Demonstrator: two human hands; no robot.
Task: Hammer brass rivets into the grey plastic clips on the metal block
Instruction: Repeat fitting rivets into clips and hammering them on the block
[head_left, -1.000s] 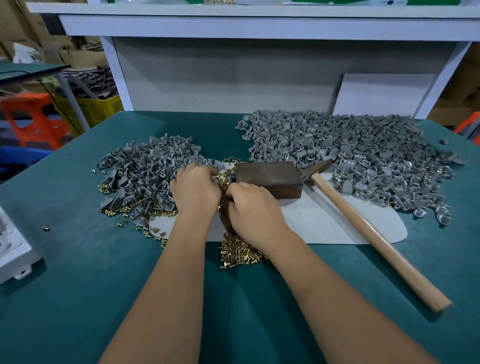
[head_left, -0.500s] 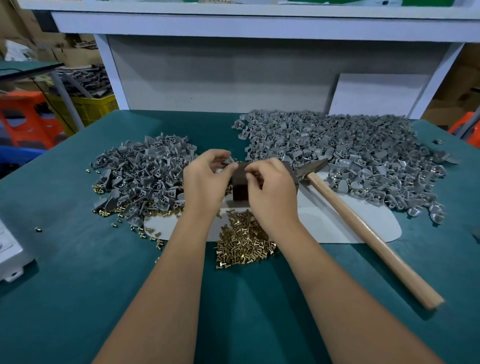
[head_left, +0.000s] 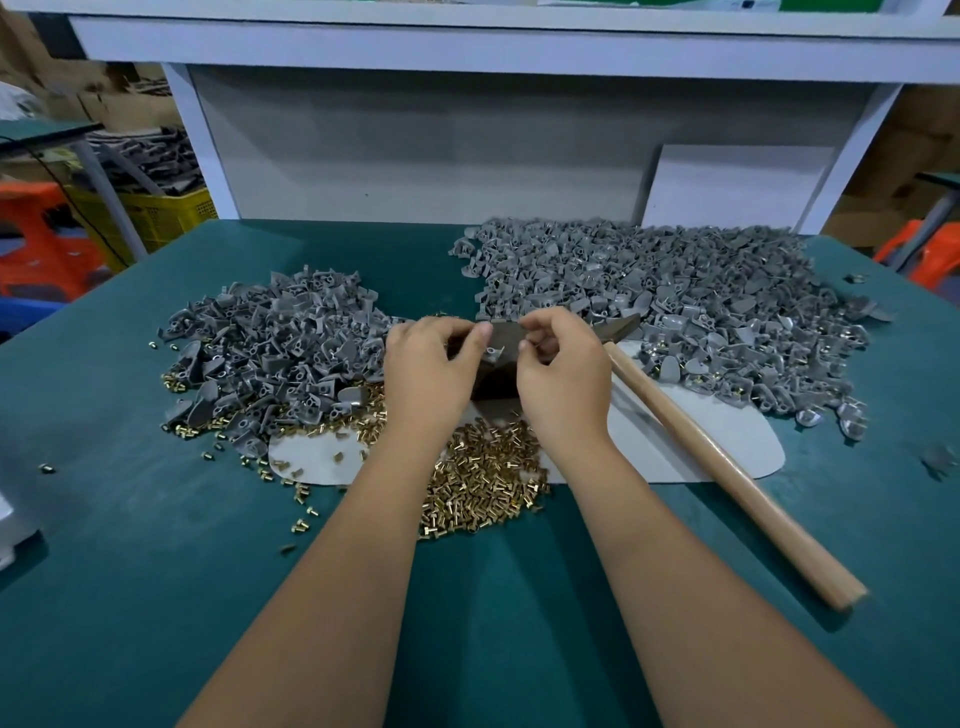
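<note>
The dark metal block (head_left: 493, 387) stands on the white mat, mostly covered by my two hands. My left hand (head_left: 431, 374) pinches a small grey clip (head_left: 491, 355) against the block's top. My right hand (head_left: 563, 374) hovers just right of the clip with thumb and forefinger pinched together; what they hold is too small to see. A heap of brass rivets (head_left: 483, 473) lies in front of the block, under my wrists. The hammer (head_left: 727, 483) rests on the table to the right, its head (head_left: 621, 327) beside the block, and neither hand touches it.
One heap of grey clips (head_left: 280, 353) lies to the left and a larger one (head_left: 675, 296) at the back right. The white mat (head_left: 727, 441) sits on the green tabletop (head_left: 130, 571). Loose rivets are scattered at the left. A white shelf frame (head_left: 467, 47) stands behind.
Both hands have risen from the rivet heap and the left clip pile to the top of the block, where their fingertips now meet around a clip. The hammer has not moved.
</note>
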